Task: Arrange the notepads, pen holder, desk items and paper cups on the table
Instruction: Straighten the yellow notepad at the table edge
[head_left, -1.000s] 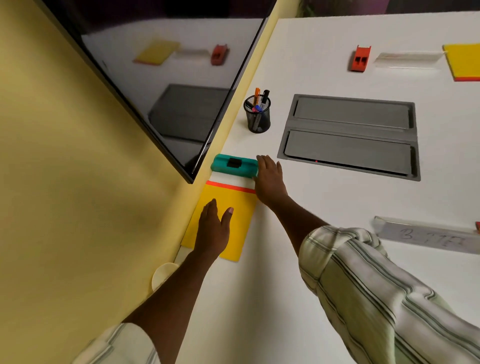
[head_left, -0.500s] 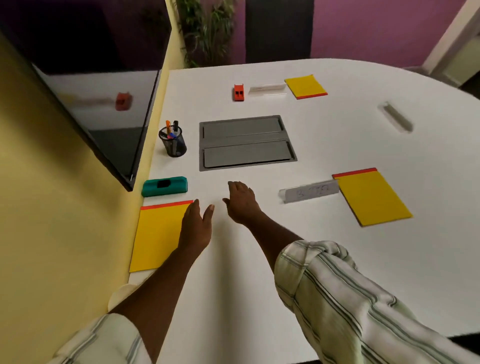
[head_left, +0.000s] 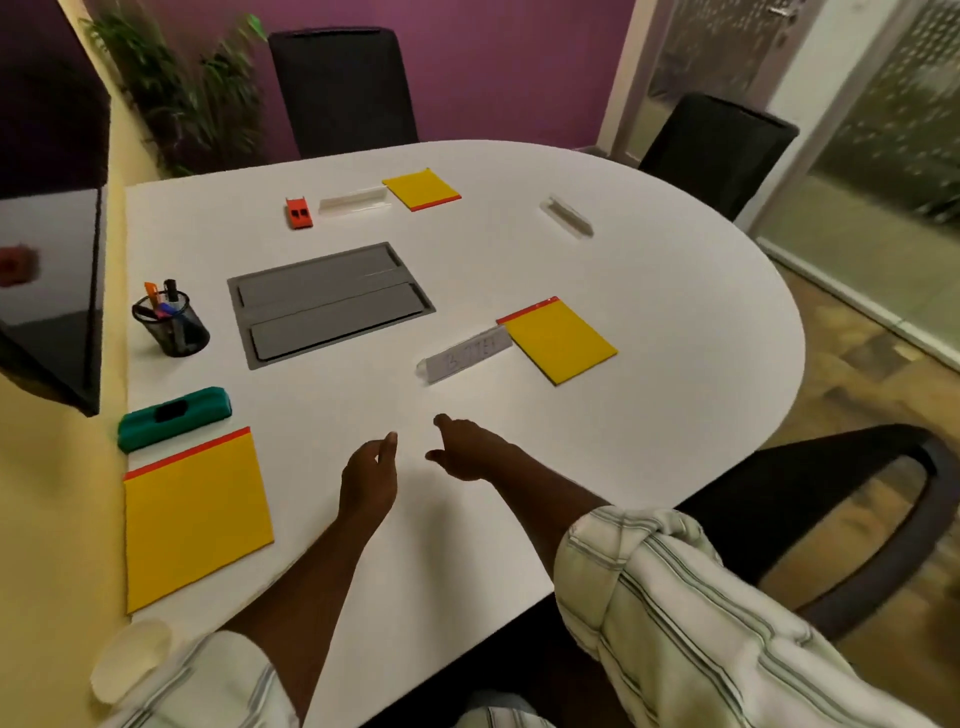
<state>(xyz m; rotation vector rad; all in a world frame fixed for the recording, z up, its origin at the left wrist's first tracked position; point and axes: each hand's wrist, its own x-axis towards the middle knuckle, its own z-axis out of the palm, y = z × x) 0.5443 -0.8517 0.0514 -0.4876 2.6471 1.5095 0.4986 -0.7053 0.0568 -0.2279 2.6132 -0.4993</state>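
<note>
At the near left corner of the table (head_left: 649, 312) we see a pale paper cup (head_left: 130, 660), partly behind a striped sleeve (head_left: 691, 613). Just beyond it the near notepad (head_left: 195, 519), yellow with a red top strip, lies flat along the left edge.

Both hands hover side by side over bare surface towards the near edge, close together but apart. The left hand (head_left: 369, 483) holds nothing, its fingers loosely bent. The right hand (head_left: 467, 452) is also empty, fingers relaxed and reaching forward.

A green eraser (head_left: 174, 415) sits at the left edge, just past the near notepad's red strip. Further in, the near name plate (head_left: 465, 356) touches a corner of the middle notepad (head_left: 561, 345), which lies on its right.

The mesh pen holder (head_left: 174, 325) stands upright by the left edge with markers in it, beside a grey hatch (head_left: 330, 304) set into the middle of the table.

Near the far edge we find an orange item (head_left: 298, 213), the far name plate (head_left: 353, 200) and the far notepad (head_left: 422, 188) in a row. The right name plate (head_left: 566, 215) lies alone towards the far right edge.
</note>
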